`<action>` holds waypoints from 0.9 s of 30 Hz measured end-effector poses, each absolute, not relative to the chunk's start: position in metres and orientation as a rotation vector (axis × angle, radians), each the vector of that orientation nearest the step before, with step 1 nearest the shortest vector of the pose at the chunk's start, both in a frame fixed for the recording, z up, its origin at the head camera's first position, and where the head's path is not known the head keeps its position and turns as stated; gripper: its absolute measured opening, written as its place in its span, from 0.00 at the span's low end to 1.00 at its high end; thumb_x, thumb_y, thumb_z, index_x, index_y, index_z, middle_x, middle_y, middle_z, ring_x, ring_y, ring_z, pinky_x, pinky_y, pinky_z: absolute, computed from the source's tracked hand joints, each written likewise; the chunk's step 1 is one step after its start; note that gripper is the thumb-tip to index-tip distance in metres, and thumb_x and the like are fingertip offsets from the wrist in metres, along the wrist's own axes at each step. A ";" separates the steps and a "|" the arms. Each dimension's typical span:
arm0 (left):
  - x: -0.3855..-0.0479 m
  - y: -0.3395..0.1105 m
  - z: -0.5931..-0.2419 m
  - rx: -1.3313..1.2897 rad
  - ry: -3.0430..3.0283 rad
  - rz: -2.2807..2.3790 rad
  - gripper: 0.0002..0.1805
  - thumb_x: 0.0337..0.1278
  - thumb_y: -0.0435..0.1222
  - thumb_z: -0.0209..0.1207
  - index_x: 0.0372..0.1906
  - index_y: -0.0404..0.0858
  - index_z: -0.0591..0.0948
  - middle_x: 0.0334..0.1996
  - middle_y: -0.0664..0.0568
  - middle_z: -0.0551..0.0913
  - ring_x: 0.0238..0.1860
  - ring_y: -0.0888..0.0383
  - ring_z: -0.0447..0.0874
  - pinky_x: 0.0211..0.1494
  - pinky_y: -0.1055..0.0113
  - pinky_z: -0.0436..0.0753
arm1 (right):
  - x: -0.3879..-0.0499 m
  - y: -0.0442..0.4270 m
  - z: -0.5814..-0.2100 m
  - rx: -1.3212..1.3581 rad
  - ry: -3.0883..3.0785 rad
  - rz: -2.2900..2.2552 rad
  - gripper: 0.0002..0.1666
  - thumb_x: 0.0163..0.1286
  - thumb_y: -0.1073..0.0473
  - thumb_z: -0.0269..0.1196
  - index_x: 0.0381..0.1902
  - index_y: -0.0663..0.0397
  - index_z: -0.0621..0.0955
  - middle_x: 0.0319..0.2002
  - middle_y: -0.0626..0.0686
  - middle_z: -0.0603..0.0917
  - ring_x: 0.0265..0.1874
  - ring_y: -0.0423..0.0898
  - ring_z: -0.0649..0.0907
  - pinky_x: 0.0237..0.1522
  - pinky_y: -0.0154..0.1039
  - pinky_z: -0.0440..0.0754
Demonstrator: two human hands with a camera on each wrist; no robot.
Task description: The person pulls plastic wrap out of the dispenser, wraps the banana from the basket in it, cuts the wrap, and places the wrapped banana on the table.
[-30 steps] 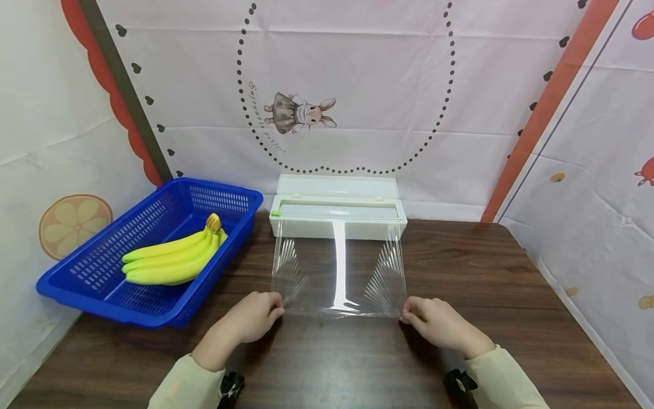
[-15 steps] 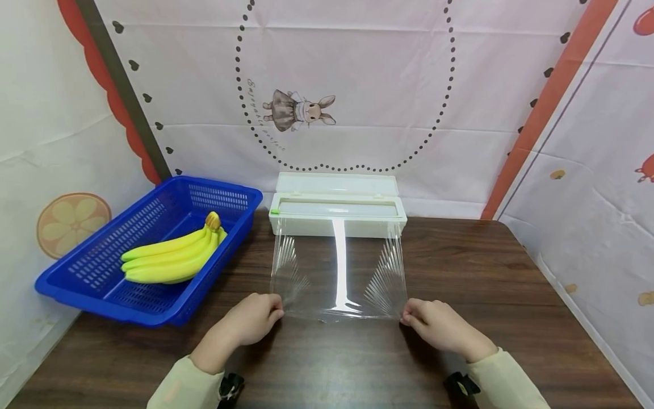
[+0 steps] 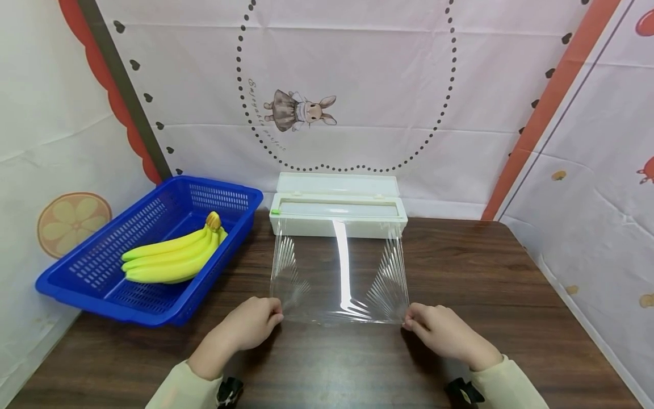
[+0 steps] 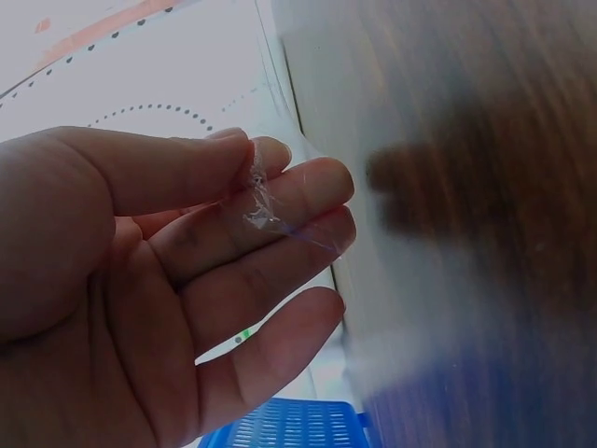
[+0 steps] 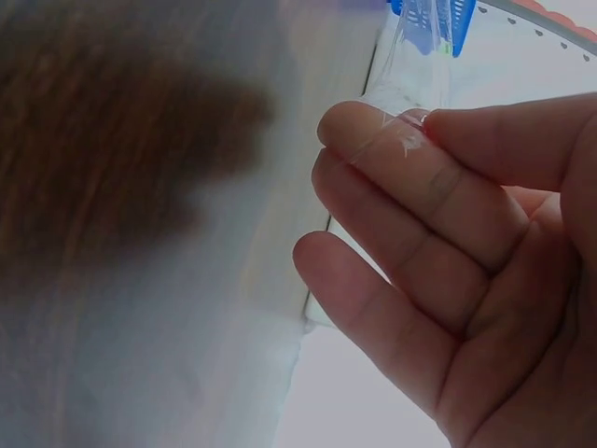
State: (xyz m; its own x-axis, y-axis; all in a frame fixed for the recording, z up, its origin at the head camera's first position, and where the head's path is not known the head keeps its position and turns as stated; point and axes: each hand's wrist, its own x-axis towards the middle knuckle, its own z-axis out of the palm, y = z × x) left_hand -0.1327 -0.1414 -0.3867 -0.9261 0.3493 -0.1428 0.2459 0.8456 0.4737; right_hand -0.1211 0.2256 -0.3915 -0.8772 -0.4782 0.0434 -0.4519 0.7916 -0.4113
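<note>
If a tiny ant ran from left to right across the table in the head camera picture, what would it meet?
Yellow bananas in a blue basket → the person's left hand → a see-through plastic sheet → the person's right hand.

Bananas [image 3: 174,258] in bskt [image 3: 135,227] L, film [image 3: 339,275] R

Clear thin plastic film sheet [image 3: 317,272]: glossy, creased at sides (bright glare streak) | white oblong plastic box [image 3: 339,199]: smooth | blue perforated plastic basket [image 3: 107,310]: smooth | brown wood-grain tabletop [image 3: 485,267]: low sheen | white cloth-like backdrop [image 3: 383,85]: matt, creased
</note>
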 end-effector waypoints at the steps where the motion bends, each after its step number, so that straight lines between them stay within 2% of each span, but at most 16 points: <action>1: -0.132 -0.142 -0.386 0.461 2.802 0.676 0.07 0.61 0.34 0.58 0.27 0.42 0.79 0.20 0.58 0.75 0.22 0.61 0.70 0.30 0.64 0.72 | -0.121 0.225 -0.391 -0.755 2.912 -0.649 0.05 0.68 0.56 0.58 0.30 0.41 0.78 0.24 0.35 0.82 0.20 0.27 0.71 0.26 0.31 0.70; 23: -0.122 -0.143 -0.386 0.484 2.778 0.696 0.07 0.60 0.33 0.58 0.26 0.43 0.78 0.19 0.58 0.75 0.22 0.61 0.70 0.28 0.64 0.70 | -0.107 0.225 -0.396 -0.776 2.910 -0.669 0.05 0.67 0.57 0.59 0.30 0.42 0.78 0.26 0.39 0.85 0.23 0.27 0.76 0.24 0.31 0.72; 27: -0.120 -0.144 -0.385 0.487 2.781 0.696 0.08 0.60 0.33 0.58 0.25 0.43 0.77 0.19 0.58 0.74 0.21 0.60 0.69 0.27 0.64 0.70 | -0.105 0.224 -0.396 -0.791 2.923 -0.670 0.06 0.67 0.58 0.60 0.29 0.42 0.78 0.24 0.37 0.84 0.22 0.26 0.74 0.24 0.30 0.71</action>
